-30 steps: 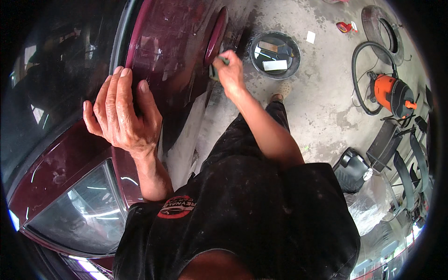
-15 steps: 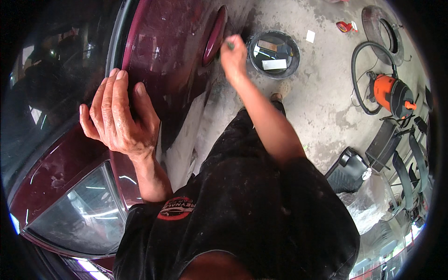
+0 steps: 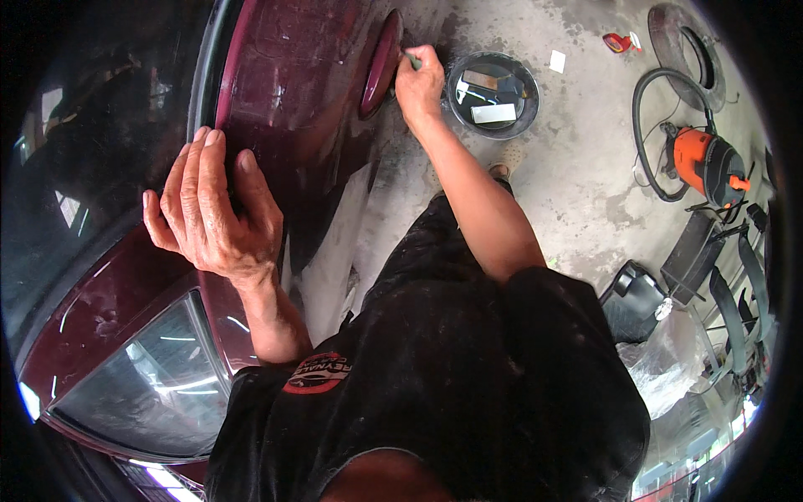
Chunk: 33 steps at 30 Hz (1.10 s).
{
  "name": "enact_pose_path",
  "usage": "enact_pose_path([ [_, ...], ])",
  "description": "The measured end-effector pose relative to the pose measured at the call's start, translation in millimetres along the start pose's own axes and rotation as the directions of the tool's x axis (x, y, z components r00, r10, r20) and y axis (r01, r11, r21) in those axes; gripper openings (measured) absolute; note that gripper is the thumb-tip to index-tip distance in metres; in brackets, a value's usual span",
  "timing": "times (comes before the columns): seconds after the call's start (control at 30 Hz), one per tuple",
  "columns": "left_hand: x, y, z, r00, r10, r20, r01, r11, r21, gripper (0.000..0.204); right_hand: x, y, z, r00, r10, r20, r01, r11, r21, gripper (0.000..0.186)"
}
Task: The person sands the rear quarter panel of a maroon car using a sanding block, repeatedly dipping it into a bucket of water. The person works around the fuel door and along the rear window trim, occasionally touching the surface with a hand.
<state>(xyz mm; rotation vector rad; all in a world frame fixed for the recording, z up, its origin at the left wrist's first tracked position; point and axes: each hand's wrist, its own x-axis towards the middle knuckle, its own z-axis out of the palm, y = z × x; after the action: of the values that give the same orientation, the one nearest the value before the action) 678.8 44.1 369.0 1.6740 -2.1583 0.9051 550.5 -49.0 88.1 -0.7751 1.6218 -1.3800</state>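
Observation:
My left hand [image 3: 219,205] rests with its fingers apart against the maroon car body [image 3: 276,75], beside the dark window [image 3: 100,125]. Further along the car's side, my right hand [image 3: 420,82] is closed around a small dark-green piece [image 3: 412,60]; its kind I cannot make out, as most of it is hidden by the fingers. That hand is next to a raised, elongated maroon part [image 3: 382,65] sticking out from the car's side. Whether the green piece touches the car is unclear.
Right of my right hand stands a round dark tub [image 3: 493,56] holding liquid, a white block [image 3: 493,113] and a brown block [image 3: 479,80]. An orange vacuum cleaner [image 3: 693,159], a tyre [image 3: 667,29], a red bottle [image 3: 616,43] and crumpled clear plastic [image 3: 665,376] are on the right.
My right hand has moved slightly away from me along the car's side, and its wrist has turned a little. My left hand stays in place on the car.

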Motion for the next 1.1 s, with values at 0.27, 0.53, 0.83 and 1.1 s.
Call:
enact_pose_path([
  [0.27,3.4,2.3,-2.0,1.0,0.0,0.006,0.0,1.0,-0.02,0.025,28.5,7.0,6.4,0.985,-0.135,-0.103,0.142,0.988,0.066,0.009],
  [0.53,1.0,0.6,-0.9,1.0,-0.007,-0.004,0.007,0.999,-0.048,0.026,-74.1,10.5,-19.9,0.983,-0.033,0.182,0.022,0.998,0.064,0.007],
  [0.83,0.7,0.9,0.6,1.0,-0.004,-0.007,0.003,1.0,-0.022,0.025,-79.4,-1.0,-13.7,0.973,0.178,0.147,-0.185,0.982,0.031,0.011],
  [1.1,0.9,1.5,-1.3,1.0,-0.002,-0.004,0.002,1.0,-0.021,0.024,-36.4,-6.0,-3.7,0.978,0.199,0.06,-0.206,0.968,0.141,0.006],
])
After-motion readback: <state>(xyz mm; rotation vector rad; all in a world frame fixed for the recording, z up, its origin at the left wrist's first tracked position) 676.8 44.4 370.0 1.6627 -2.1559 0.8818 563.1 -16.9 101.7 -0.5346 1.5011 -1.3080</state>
